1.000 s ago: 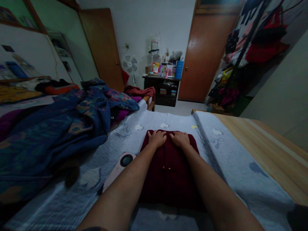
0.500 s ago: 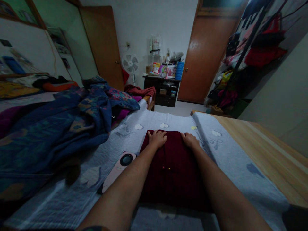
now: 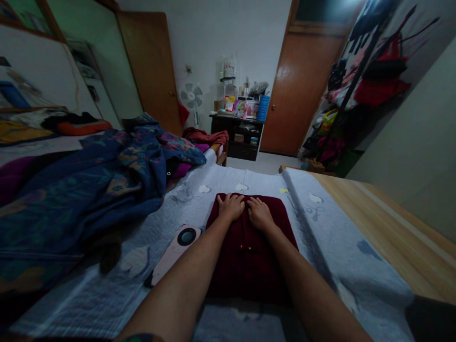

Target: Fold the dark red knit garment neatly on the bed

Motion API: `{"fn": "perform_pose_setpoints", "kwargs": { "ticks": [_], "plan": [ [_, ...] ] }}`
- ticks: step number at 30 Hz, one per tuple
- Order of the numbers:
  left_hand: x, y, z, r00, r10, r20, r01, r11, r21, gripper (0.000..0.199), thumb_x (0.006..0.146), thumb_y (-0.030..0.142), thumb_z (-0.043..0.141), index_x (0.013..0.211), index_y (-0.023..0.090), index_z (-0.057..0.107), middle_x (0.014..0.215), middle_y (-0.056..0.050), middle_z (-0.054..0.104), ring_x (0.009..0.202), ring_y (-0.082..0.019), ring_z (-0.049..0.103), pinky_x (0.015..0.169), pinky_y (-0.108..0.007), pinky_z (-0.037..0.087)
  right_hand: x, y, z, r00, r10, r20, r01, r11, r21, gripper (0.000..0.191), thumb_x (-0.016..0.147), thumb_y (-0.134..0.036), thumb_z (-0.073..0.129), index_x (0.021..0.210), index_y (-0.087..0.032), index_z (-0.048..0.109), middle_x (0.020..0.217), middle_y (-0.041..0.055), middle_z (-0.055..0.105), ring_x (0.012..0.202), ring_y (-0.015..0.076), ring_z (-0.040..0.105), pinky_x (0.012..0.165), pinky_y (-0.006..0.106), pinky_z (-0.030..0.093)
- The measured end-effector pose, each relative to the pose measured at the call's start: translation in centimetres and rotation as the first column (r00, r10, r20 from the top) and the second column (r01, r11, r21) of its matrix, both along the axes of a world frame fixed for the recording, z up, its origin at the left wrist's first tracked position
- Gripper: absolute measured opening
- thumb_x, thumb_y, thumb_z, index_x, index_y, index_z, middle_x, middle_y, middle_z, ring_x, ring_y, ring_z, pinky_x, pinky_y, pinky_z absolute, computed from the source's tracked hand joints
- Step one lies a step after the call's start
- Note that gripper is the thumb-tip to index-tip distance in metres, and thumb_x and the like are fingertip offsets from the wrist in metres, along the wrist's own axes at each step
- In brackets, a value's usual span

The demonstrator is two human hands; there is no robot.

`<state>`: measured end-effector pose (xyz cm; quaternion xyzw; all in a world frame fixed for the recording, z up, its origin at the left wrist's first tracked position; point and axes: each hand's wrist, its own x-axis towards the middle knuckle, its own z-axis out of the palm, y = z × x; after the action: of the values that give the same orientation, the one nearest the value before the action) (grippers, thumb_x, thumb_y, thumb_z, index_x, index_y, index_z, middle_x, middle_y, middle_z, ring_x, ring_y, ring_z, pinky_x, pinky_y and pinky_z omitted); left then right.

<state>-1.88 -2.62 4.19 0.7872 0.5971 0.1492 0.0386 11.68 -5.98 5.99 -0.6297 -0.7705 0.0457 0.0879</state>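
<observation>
A dark red folded garment (image 3: 249, 275) lies flat in front of me on a grey-blue bed sheet (image 3: 185, 199); small shiny bits show near its middle. My left hand (image 3: 231, 207) rests on the upper left part of the cloth, fingers spread. Close beside it, my right hand (image 3: 260, 213) lies on the upper middle of the garment with its fingers stretched out. Neither hand grips the fabric. A pink phone (image 3: 174, 251) with a big round camera ring lies left of the garment, partly covered by my left forearm.
On the left is a heap of blue flowered cloth (image 3: 124, 175). A bare wooden board (image 3: 384, 209) runs along the right. Further back stand a white fan (image 3: 191, 96), a dark cabinet (image 3: 233, 137) with items on it, and a closed door (image 3: 295, 90).
My right hand has moved left, from the garment's upper right edge to its upper middle, near my left hand. My left hand stays in nearly the same place.
</observation>
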Motion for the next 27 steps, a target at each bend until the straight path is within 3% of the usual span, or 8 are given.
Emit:
{"fn": "perform_pose_setpoints", "kwargs": {
  "ticks": [7, 15, 23, 27],
  "plan": [
    [0.1, -0.2, -0.2, 0.999, 0.037, 0.012, -0.037, 0.999, -0.006, 0.049, 0.092, 0.039, 0.035, 0.142, 0.040, 0.031, 0.136, -0.001, 0.052, 0.133, -0.028, 0.029, 0.107, -0.067, 0.009, 0.0, 1.2, -0.1, 1.000, 0.010, 0.013, -0.009, 0.999, -0.031, 0.045, 0.094, -0.028, 0.031, 0.138, -0.023, 0.043, 0.148, 0.0038, 0.038, 0.137, 0.0223, 0.029, 0.110, 0.042, 0.020],
    [-0.1, -0.1, -0.5, 1.000, 0.017, 0.004, -0.017, 1.000, 0.021, 0.041, 0.093, 0.040, 0.034, 0.132, 0.044, 0.046, 0.137, 0.001, 0.051, 0.134, -0.029, 0.027, 0.107, -0.067, 0.009, -0.3, 2.0, -0.5, 0.999, -0.021, 0.026, 0.023, 0.997, -0.070, 0.048, 0.094, -0.031, 0.029, 0.141, -0.024, 0.038, 0.148, 0.0023, 0.037, 0.136, 0.0218, 0.029, 0.110, 0.042, 0.017],
    [0.0, 0.2, -0.9, 1.000, 0.015, 0.012, -0.016, 0.999, 0.035, 0.039, 0.093, 0.038, 0.032, 0.129, 0.043, 0.048, 0.134, 0.002, 0.052, 0.133, -0.028, 0.030, 0.106, -0.068, 0.009, -0.6, 3.1, -0.6, 0.999, -0.031, 0.009, 0.031, 0.999, -0.019, 0.043, 0.093, -0.031, 0.030, 0.130, -0.023, 0.050, 0.137, 0.0051, 0.052, 0.125, 0.0222, 0.042, 0.106, 0.041, 0.020],
    [0.0, 0.3, -0.8, 1.000, 0.014, 0.013, -0.014, 1.000, 0.022, 0.039, 0.094, 0.038, 0.032, 0.128, 0.042, 0.050, 0.134, 0.002, 0.053, 0.132, -0.028, 0.030, 0.106, -0.067, 0.010, -0.8, 2.9, -0.8, 0.999, -0.051, -0.001, 0.051, 0.998, 0.029, 0.041, 0.094, -0.032, 0.031, 0.128, -0.022, 0.051, 0.135, 0.0058, 0.053, 0.124, 0.0229, 0.042, 0.106, 0.041, 0.019]
  ]
}}
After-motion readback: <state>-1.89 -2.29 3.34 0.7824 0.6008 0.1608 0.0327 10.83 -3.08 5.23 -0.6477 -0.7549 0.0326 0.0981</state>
